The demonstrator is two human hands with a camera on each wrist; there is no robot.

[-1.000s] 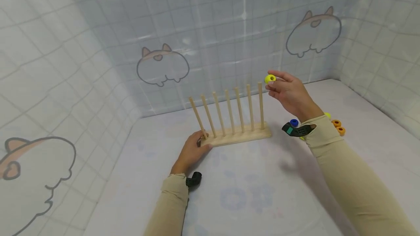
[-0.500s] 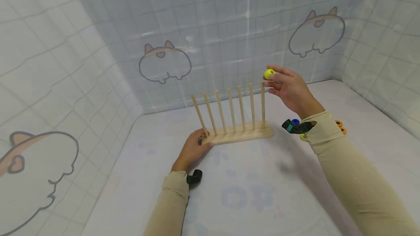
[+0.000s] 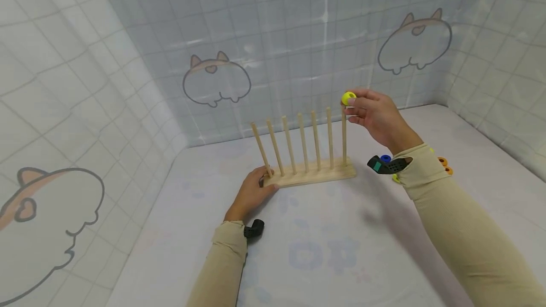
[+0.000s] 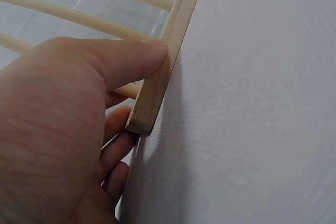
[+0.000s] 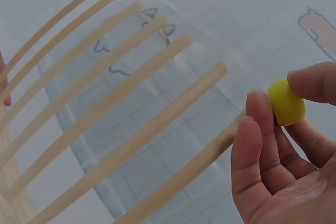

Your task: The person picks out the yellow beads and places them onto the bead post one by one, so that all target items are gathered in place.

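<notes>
Right hand (image 3: pixel 377 117) high at end peg (image 3: pixel 344 139)

Smooth, matt wood peg rack (image 3: pixel 313 178), smooth plastic-looking bead (image 5: pixel 287 104), glossy wall sheet (image 3: pixel 281 27), matt cloth sleeve (image 3: pixel 460 221).

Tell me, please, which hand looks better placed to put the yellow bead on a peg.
Probably the right hand: its fingers pinch the yellow bead near the top of the rightmost peg. The left hand holds the wooden base at its left end and seems suited to steadying it.

Rack (image 3: pixel 313 177), beads (image 3: pixel 386 159) on pale surface (image 3: pixel 290 217)
</notes>
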